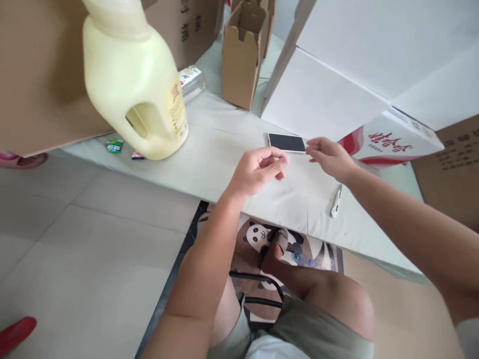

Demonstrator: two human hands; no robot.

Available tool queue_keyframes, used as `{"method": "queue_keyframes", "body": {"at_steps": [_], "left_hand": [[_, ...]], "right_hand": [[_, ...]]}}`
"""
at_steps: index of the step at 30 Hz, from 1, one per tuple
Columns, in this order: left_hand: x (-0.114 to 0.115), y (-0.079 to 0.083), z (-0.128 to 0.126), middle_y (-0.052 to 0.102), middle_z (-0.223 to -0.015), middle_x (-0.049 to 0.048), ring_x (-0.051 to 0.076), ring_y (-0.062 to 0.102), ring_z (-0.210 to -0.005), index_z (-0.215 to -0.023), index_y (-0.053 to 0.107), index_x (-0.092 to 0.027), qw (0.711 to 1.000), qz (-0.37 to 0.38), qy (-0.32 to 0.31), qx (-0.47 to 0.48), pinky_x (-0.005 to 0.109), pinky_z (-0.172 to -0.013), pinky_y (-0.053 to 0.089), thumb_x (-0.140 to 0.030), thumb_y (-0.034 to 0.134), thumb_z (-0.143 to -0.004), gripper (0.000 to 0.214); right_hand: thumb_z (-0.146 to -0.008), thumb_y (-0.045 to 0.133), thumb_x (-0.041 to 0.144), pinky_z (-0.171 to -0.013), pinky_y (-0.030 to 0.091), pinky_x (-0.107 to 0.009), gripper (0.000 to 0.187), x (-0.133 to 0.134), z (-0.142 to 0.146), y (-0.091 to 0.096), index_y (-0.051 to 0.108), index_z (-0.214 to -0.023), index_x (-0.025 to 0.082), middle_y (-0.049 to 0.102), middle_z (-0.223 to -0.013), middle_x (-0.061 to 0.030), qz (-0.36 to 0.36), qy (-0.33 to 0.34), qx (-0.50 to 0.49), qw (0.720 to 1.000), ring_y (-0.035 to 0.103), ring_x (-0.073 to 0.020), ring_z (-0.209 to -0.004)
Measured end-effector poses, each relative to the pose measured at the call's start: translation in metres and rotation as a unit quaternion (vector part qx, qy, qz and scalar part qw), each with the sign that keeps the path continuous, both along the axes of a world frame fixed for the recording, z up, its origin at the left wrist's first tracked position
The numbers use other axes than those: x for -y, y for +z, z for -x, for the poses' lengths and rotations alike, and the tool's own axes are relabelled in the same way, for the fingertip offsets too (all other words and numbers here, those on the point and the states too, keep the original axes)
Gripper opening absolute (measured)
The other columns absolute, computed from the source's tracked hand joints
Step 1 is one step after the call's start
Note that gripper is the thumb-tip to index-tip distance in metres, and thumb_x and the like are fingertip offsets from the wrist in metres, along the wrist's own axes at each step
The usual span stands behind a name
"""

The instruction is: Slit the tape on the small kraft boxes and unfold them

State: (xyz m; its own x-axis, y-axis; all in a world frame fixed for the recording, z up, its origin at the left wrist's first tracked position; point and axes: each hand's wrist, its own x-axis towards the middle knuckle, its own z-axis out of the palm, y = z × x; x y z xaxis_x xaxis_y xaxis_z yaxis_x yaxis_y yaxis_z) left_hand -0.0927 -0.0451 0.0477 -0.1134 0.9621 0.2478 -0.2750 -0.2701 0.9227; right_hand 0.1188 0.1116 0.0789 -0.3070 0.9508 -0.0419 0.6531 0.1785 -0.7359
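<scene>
Over the pale tabletop (224, 144), my left hand (258, 169) hovers with loosely curled fingers and a gap between thumb and fingertips; nothing shows in it. My right hand (329, 157) is to its right, fingers slightly bent and the thumb a little apart, with nothing visible in its grasp. A white-edged smartphone (287, 142) lies dark side up just behind and between the hands, its right end close to my right fingertips. Below my right wrist, a white utility knife (337, 201) rests on the cloth.
A large pale yellow jug (127, 75) stands at left, beside small packets (114, 145). Behind are a narrow cardboard carton (241, 65), tall white boxes (322, 89) and a red-and-white box (392, 139). Under the table edge lies a panda mat (258, 237).
</scene>
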Motion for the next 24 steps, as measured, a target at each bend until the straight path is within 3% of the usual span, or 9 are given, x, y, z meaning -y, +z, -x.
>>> {"method": "queue_keyframes", "body": {"at_steps": [3,7,9,12,15,17,19,21,24], "left_hand": [[-0.006,0.000,0.006,0.079,-0.089,0.0040,0.012,0.071,-0.069,-0.095,0.073,-0.019,0.997,-0.013,0.075,0.034,0.025,-0.069,0.056,-0.030,0.081,-0.081,0.019],[-0.007,0.001,0.011,0.069,-0.059,0.0015,0.010,0.063,-0.053,-0.072,0.069,-0.017,0.995,0.033,0.091,0.028,0.023,-0.054,0.049,-0.055,0.076,-0.084,0.040],[-0.004,0.003,0.014,0.065,-0.052,0.0013,0.010,0.061,-0.051,-0.065,0.067,-0.017,0.993,0.036,0.112,0.021,0.024,-0.053,0.047,-0.063,0.067,-0.088,0.052],[0.001,0.008,0.017,0.062,-0.048,0.0015,0.010,0.059,-0.049,-0.058,0.067,-0.018,0.989,0.034,0.139,0.035,0.024,-0.054,0.047,-0.069,0.060,-0.090,0.061],[0.004,0.011,0.020,0.061,-0.047,0.0018,0.010,0.059,-0.048,-0.056,0.067,-0.019,0.988,0.038,0.140,0.051,0.025,-0.053,0.047,-0.072,0.058,-0.090,0.064],[0.003,0.011,0.022,0.061,-0.048,0.0021,0.010,0.059,-0.049,-0.057,0.067,-0.019,0.988,0.039,0.141,0.057,0.025,-0.053,0.047,-0.072,0.056,-0.091,0.064],[0.002,0.010,0.024,0.060,-0.048,0.0020,0.010,0.059,-0.049,-0.058,0.067,-0.019,0.987,0.038,0.145,0.063,0.026,-0.053,0.047,-0.073,0.055,-0.091,0.064],[0.001,0.010,0.024,0.059,-0.048,0.0016,0.010,0.057,-0.049,-0.059,0.067,-0.019,0.985,0.033,0.153,0.067,0.026,-0.053,0.046,-0.070,0.055,-0.092,0.063],[0.002,0.009,0.025,0.059,-0.050,0.0003,0.010,0.055,-0.049,-0.060,0.066,-0.019,0.982,0.024,0.178,0.065,0.026,-0.054,0.044,-0.057,0.058,-0.094,0.052]], "right_hand": [[-0.079,0.063,0.013,-0.086,0.059,-0.045,0.028,-0.023,0.079,0.003,0.067,-0.106,0.020,0.071,-0.110,-0.0067,-0.065,0.051,0.050,0.995,0.067,-0.0193,-0.084],[-0.085,0.061,0.016,-0.102,0.055,-0.044,0.029,-0.042,0.172,0.029,0.064,-0.112,0.024,0.061,-0.140,-0.0079,-0.202,0.176,0.119,0.956,0.067,-0.0202,-0.099],[-0.088,0.061,0.020,-0.107,0.054,-0.045,0.025,-0.048,0.207,0.045,0.064,-0.111,0.026,0.048,-0.157,-0.0062,-0.251,0.204,0.147,0.935,0.066,-0.0221,-0.111],[-0.084,0.070,0.025,-0.107,0.052,-0.059,0.021,-0.061,0.241,0.056,0.065,-0.105,0.024,0.020,-0.174,-0.0036,-0.271,0.198,0.243,0.910,0.064,-0.0306,-0.119],[-0.076,0.078,0.023,-0.096,0.054,-0.066,0.023,-0.081,0.256,0.049,0.064,-0.093,0.019,0.017,-0.174,-0.0120,-0.243,0.152,0.296,0.911,0.066,-0.0376,-0.113],[-0.072,0.079,0.022,-0.092,0.056,-0.063,0.022,-0.095,0.257,0.039,0.063,-0.085,0.017,0.033,-0.165,-0.0190,-0.248,0.132,0.266,0.922,0.067,-0.0378,-0.109],[-0.073,0.076,0.025,-0.089,0.057,-0.057,0.017,-0.103,0.250,0.032,0.064,-0.083,0.018,0.047,-0.151,-0.0194,-0.283,0.133,0.227,0.922,0.066,-0.0343,-0.105],[-0.078,0.071,0.027,-0.089,0.057,-0.052,0.011,-0.099,0.237,0.028,0.067,-0.086,0.019,0.054,-0.142,-0.0160,-0.316,0.140,0.214,0.914,0.066,-0.0303,-0.102],[-0.088,0.061,0.027,-0.092,0.056,-0.046,0.009,-0.071,0.207,0.030,0.066,-0.087,0.020,0.059,-0.135,-0.0126,-0.335,0.144,0.230,0.902,0.065,-0.0274,-0.103]]}}
